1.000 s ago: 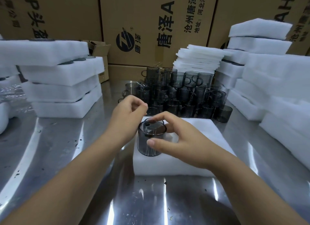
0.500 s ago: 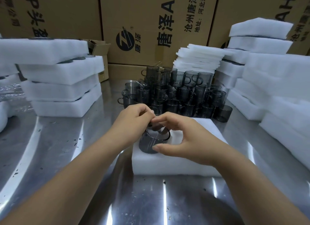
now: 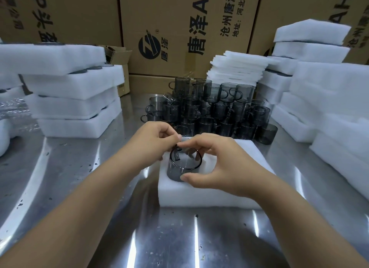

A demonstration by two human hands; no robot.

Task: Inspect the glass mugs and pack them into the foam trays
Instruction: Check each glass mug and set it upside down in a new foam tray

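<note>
- The steel table (image 3: 99,217) fills the near ground, with a white foam tray (image 3: 209,196) lying on it at centre.
- A smoky glass mug (image 3: 177,169) sits tilted at the tray's near-left corner, its mouth up.
- The right hand (image 3: 217,164) holds the mug, thumb on the near wall and fingers curled over the far rim.
- The left hand (image 3: 153,142) pinches narrowly at the mug's far rim.
- Beyond the tray stands a pile of mugs (image 3: 209,112).
- Foam stacks (image 3: 75,100) flank it left and right, with cardboard boxes (image 3: 179,28) farthest.
</note>
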